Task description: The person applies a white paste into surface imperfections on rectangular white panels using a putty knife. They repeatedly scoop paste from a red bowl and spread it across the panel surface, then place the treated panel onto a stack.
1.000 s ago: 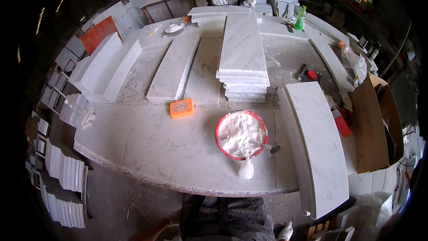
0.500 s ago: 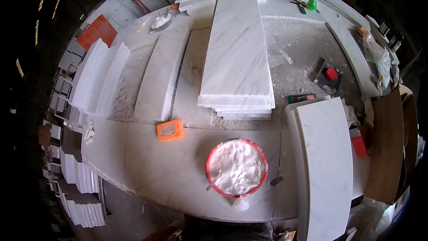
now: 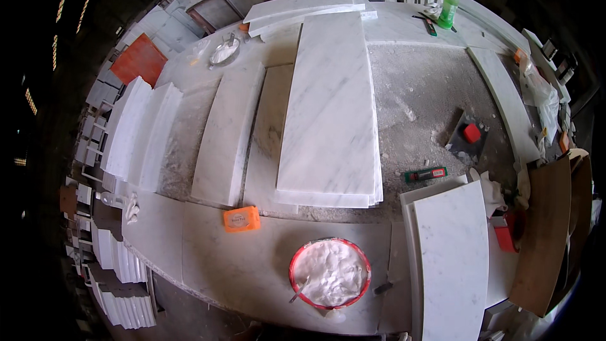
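With the wearer's hands out of view (I cannot tell their opening or grip), the red-rimmed bowl (image 3: 292,271) of white paste (image 3: 334,271) sits near the front of the table (image 3: 218,256), an orange box (image 3: 242,220) and marble slabs (image 3: 328,113) beyond.

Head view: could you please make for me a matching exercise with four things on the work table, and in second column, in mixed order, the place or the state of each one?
Things
1. Red-rimmed tub
2. Orange pack
3. Green bottle
4. Red block

Place or state
A. farther left than the other three
B. resting on a dark plate
C. filled with white paste
D. upright, toward the far end of the table

Right pairs: 1-C, 2-A, 3-D, 4-B
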Demonstrator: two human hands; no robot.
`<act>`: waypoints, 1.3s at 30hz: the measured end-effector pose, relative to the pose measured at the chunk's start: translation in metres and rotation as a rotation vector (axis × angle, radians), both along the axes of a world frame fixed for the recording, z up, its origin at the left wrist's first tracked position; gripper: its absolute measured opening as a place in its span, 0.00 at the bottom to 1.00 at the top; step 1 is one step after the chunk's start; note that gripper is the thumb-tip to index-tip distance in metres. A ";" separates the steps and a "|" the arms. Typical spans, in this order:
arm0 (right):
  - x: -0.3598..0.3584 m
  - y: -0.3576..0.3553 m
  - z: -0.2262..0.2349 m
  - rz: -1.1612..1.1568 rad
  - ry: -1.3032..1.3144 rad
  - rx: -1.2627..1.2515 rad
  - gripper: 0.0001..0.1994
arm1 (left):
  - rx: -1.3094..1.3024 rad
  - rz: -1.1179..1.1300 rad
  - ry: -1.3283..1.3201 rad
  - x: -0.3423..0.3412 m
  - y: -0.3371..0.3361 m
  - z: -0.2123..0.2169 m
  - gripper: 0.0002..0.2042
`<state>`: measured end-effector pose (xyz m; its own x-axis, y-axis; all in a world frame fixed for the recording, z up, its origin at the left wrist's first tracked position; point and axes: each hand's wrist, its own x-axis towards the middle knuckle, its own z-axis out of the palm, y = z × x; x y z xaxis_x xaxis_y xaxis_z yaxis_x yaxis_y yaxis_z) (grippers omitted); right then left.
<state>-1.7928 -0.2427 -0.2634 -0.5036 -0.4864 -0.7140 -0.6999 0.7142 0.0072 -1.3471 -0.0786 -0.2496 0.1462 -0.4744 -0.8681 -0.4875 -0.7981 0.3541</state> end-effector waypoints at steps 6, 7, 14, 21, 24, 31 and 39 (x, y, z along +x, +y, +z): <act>0.009 -0.009 -0.003 0.018 0.005 0.012 0.34 | -0.001 0.023 0.007 0.004 0.005 -0.001 0.16; 0.010 -0.009 -0.004 0.021 0.008 0.012 0.35 | -0.002 0.027 0.009 0.004 0.008 -0.001 0.16; 0.013 -0.003 -0.007 0.041 0.016 0.041 0.36 | 0.008 0.052 0.023 -0.001 0.035 -0.001 0.16; 0.015 0.006 -0.008 0.036 0.018 0.061 0.38 | 0.011 0.054 0.035 -0.004 0.056 -0.007 0.16; 0.015 0.013 -0.011 0.028 0.005 0.080 0.38 | 0.005 0.055 0.039 -0.004 0.063 -0.011 0.16; -0.014 0.062 -0.066 0.016 0.016 -0.081 0.41 | -0.039 0.037 0.035 -0.001 0.071 -0.025 0.17; 0.026 0.062 -0.011 0.021 0.103 -0.283 0.34 | -0.159 -0.009 0.010 -0.007 0.095 -0.046 0.17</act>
